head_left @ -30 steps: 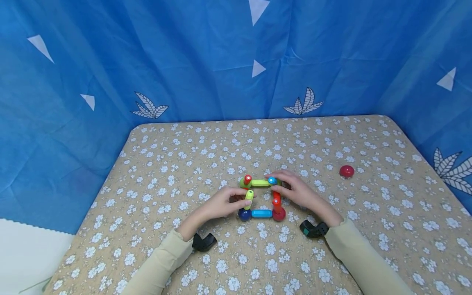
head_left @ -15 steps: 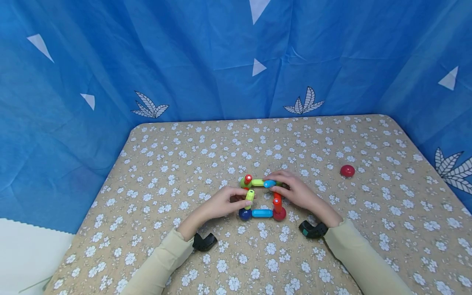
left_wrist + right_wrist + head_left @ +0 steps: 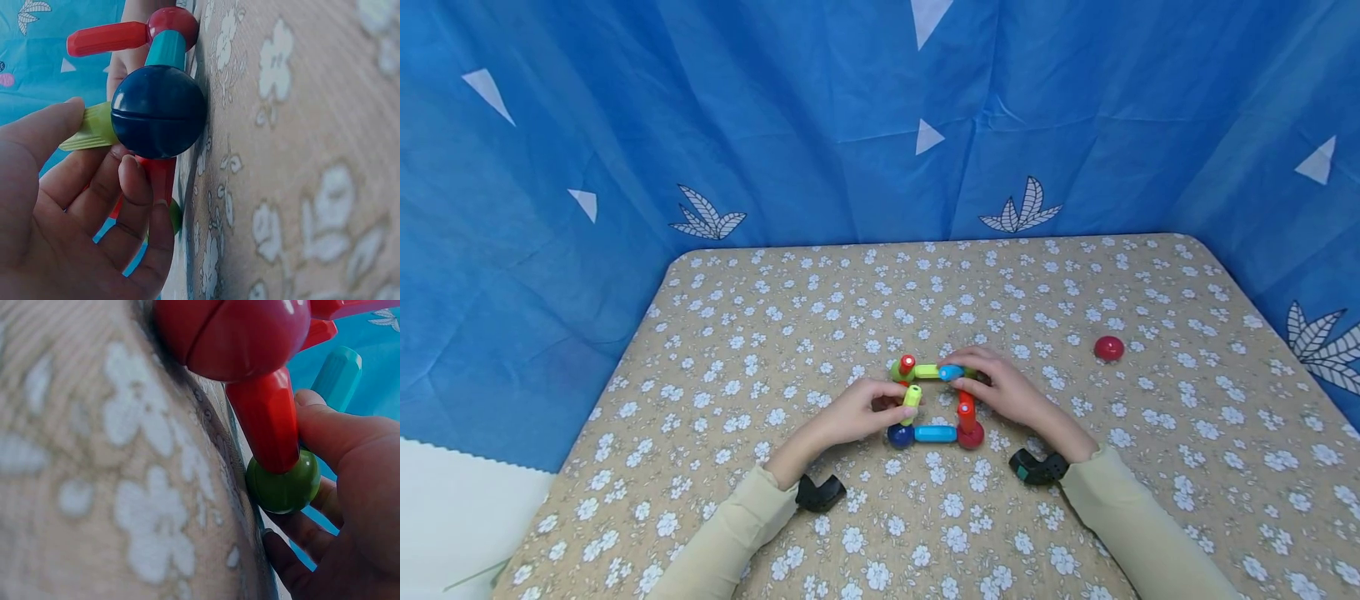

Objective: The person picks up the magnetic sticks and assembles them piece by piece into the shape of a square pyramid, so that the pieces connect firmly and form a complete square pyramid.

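Note:
A square frame of magnetic rods and balls lies on the table. My left hand (image 3: 865, 412) pinches a yellow-green rod (image 3: 912, 397) that rises from the dark blue ball (image 3: 159, 112) at the front left corner. At the back right corner, my right hand (image 3: 1003, 390) holds a light blue rod (image 3: 951, 372) leaning left, with fingers around the green ball (image 3: 284, 481) below it. A red rod (image 3: 265, 419) joins that ball to the red ball (image 3: 970, 436) in front. Red rods also stand at the other two corners. A blue rod (image 3: 936, 433) forms the front side.
A loose red ball piece (image 3: 1108, 348) lies on the flowered tablecloth (image 3: 812, 292), right of the frame. Blue curtain (image 3: 850, 125) hangs behind the table and along both sides. Black wrist devices (image 3: 1037, 467) sit under both wrists.
The light blue rod in my right hand has tipped from upright to leaning left. My left hand keeps its pinch on the yellow-green rod, almost unmoved.

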Demonstrator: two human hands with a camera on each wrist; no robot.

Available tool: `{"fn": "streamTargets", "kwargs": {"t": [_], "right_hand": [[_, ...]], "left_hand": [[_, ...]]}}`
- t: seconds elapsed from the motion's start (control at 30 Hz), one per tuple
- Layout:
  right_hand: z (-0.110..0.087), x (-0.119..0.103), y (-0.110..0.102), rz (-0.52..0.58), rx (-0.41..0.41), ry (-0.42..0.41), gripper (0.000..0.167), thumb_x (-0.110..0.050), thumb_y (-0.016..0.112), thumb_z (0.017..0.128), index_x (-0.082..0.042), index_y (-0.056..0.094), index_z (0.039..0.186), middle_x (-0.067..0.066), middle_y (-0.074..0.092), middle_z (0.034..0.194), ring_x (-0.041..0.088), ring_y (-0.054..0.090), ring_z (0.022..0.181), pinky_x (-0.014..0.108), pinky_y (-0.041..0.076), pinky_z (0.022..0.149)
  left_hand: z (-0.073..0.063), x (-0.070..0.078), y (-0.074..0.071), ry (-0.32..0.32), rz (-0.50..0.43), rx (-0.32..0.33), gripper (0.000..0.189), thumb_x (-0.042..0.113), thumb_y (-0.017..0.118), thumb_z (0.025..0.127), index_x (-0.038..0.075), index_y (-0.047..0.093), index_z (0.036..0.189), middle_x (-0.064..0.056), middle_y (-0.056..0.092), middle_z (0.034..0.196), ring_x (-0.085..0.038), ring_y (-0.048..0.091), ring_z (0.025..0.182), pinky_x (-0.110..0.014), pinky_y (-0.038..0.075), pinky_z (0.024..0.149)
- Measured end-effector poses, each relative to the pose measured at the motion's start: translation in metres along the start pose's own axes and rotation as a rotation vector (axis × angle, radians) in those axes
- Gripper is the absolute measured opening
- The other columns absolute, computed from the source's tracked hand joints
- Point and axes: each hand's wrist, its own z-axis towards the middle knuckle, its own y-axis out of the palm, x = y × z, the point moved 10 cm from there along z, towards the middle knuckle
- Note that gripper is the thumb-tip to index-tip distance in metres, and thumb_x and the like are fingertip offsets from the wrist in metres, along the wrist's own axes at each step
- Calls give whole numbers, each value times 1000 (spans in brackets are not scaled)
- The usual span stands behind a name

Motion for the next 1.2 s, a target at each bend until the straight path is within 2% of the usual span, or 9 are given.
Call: {"fn": "streamTargets", "kwargs": {"t": [0.17, 0.4, 0.47, 0.63, 0.87, 1.07, 1.2], "right_hand": [[0, 1, -1, -1, 5, 6, 26, -18, 63, 91, -13, 66, 116, 4, 57, 120, 26, 47, 115, 50, 38, 94], [1, 0, -1, -4, 2, 7, 25, -18, 63, 91, -13, 66, 116, 5, 57, 120, 27, 46, 116, 51, 38, 95], [2, 0, -1, 1, 1, 6, 25, -18, 63, 91, -13, 66, 116, 4, 57, 120, 26, 46, 116, 50, 38, 94], [3, 0, -2, 13, 2, 1, 26, -19, 63, 91, -13, 65, 116, 4, 57, 120, 26, 47, 116, 50, 39, 94], [3, 0, -3, -6, 3, 18, 30, -21, 64, 91, -14, 62, 120, 6, 55, 124, 28, 46, 118, 52, 37, 95], [0, -2, -4, -17, -12, 52, 40, -23, 65, 90, -14, 56, 128, 9, 51, 129, 29, 44, 119, 53, 36, 95], [-10, -4, -10, -39, 18, 86, 37, -20, 64, 91, -13, 57, 126, 10, 50, 128, 31, 44, 119, 53, 38, 94]], "left_hand": [[2, 0, 0, -3, 8, 2, 19, 6, 60, 91, -6, 66, 104, -6, 57, 76, -19, 49, 69, -26, 43, 62], [6, -32, 6, -3, 14, 12, 21, 12, 61, 92, -2, 67, 106, -1, 55, 74, -17, 48, 68, -26, 40, 59], [6, -37, 6, -6, 17, 14, 21, 15, 61, 92, 1, 68, 107, 1, 54, 74, -14, 47, 67, -25, 40, 59], [6, -40, 5, -2, 24, 20, 22, 22, 61, 93, 7, 69, 107, 4, 54, 73, -11, 47, 67, -24, 41, 59], [7, -40, 3, -9, 38, 31, 20, 21, 63, 92, 6, 68, 105, 3, 56, 75, -12, 50, 69, -25, 43, 61], [4, -43, -3, -34, 5, 78, 23, 16, 64, 91, 2, 67, 108, 2, 61, 88, -12, 57, 79, -27, 49, 71], [-1, -46, -15, -41, -36, 164, 21, 18, 62, 92, 6, 67, 108, 3, 64, 92, -12, 59, 82, -30, 50, 74]]}}
